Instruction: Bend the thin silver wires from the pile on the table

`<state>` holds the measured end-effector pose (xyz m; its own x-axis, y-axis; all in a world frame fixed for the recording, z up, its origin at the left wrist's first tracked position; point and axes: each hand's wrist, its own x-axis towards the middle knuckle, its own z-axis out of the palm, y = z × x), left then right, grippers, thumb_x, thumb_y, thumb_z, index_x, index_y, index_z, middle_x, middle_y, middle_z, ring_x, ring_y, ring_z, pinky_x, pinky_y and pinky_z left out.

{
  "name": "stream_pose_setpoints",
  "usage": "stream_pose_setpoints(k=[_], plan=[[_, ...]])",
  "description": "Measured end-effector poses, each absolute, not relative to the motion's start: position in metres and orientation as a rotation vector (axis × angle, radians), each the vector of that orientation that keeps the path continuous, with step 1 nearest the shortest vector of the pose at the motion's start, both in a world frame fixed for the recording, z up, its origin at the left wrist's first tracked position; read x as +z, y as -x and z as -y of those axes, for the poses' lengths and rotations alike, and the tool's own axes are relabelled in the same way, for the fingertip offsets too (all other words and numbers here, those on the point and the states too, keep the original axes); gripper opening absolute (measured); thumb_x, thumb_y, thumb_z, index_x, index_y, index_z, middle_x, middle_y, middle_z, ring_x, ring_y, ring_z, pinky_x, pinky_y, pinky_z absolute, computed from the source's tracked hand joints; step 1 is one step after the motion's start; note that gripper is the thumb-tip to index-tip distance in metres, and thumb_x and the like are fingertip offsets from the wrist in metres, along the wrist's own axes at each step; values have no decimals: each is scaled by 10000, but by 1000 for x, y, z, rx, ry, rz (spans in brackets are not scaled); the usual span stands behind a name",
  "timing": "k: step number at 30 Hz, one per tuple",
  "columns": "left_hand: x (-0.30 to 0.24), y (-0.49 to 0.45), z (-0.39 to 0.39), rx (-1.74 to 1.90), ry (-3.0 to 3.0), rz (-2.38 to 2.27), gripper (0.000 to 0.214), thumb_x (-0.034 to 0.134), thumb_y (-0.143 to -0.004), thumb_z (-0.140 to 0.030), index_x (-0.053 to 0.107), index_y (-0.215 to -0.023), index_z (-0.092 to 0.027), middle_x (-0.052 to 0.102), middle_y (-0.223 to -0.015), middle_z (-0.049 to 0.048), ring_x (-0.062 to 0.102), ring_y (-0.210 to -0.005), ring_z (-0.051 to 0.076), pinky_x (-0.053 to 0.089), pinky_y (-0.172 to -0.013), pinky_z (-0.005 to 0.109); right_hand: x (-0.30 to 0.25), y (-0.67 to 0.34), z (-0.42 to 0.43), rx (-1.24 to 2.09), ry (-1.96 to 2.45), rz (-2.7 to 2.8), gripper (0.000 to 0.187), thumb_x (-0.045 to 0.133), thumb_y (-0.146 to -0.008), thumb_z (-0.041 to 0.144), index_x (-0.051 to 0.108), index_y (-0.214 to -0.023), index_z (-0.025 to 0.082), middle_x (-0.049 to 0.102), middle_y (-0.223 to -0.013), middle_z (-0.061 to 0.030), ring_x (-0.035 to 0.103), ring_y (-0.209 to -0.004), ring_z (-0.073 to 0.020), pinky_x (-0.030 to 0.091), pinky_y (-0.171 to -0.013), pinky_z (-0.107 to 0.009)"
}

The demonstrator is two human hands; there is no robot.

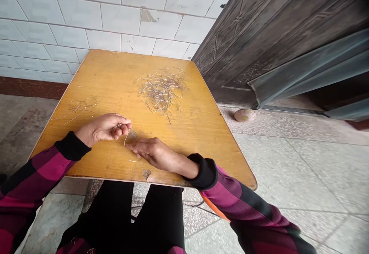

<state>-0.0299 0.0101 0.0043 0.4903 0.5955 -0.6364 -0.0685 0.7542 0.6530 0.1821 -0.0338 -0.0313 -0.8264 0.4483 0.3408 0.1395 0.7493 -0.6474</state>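
A thin pale wire (125,137) runs bent between my two hands, above the front part of the table. My left hand (111,127) pinches one part of it between thumb and fingers. Lower and to the right, my right hand (151,152) is closed on the wire too, its loose end showing below the fingers. Several wires bent into round loops (83,103) lie at the table's left side. Toward the back, a tangled heap of loose wire pieces (163,90) rests on the wood.
The yellow wooden table (112,73) has chipped patches near its front edge and stands against a white tiled wall (109,17). At right are a dark carved door (230,34), a grey cloth (311,69) and a roundish stone-like object (244,115) on the floor.
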Motion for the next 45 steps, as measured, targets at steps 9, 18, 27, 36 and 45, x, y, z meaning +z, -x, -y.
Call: stream_pose_setpoints(k=[9,18,27,36,45], plan=[[4,18,-8,306,-669,-969,459,351,-976,-120,616,-602,-86,586,-435,26,470,-287,53,324,-277,111,-29,-179,35,924,408,2431,276,404,-986,128,646,-1112,91,639,-822,-63,571,-694,-97,500,-684,-236],[-14,16,-14,303,-654,-848,437,349,-969,-141,634,-643,-84,621,-467,47,508,-317,74,401,-307,128,-31,-175,34,930,418,2385,271,398,-1004,177,643,-1101,112,631,-820,-56,575,-706,-98,509,-695,-242],[-15,20,-18,283,-583,-842,446,345,-1002,-184,623,-669,-80,622,-481,45,510,-331,57,383,-317,101,-32,-175,33,943,422,2372,275,407,-997,172,647,-1102,89,631,-786,-52,587,-699,-104,510,-690,-249],[-9,46,-31,352,-601,-822,717,136,-1013,-506,641,-753,-67,668,-582,107,588,-404,109,460,-355,169,-31,-179,32,1013,677,2226,293,440,-998,257,658,-1131,114,630,-734,-18,545,-576,-76,497,-580,-219],[-2,36,2,385,-1289,-985,276,619,-879,-360,617,-748,-117,685,-668,61,616,-502,111,479,-452,193,-30,-182,25,995,729,2198,241,457,-984,223,664,-1065,130,604,-711,7,507,-548,-56,460,-546,-190]])
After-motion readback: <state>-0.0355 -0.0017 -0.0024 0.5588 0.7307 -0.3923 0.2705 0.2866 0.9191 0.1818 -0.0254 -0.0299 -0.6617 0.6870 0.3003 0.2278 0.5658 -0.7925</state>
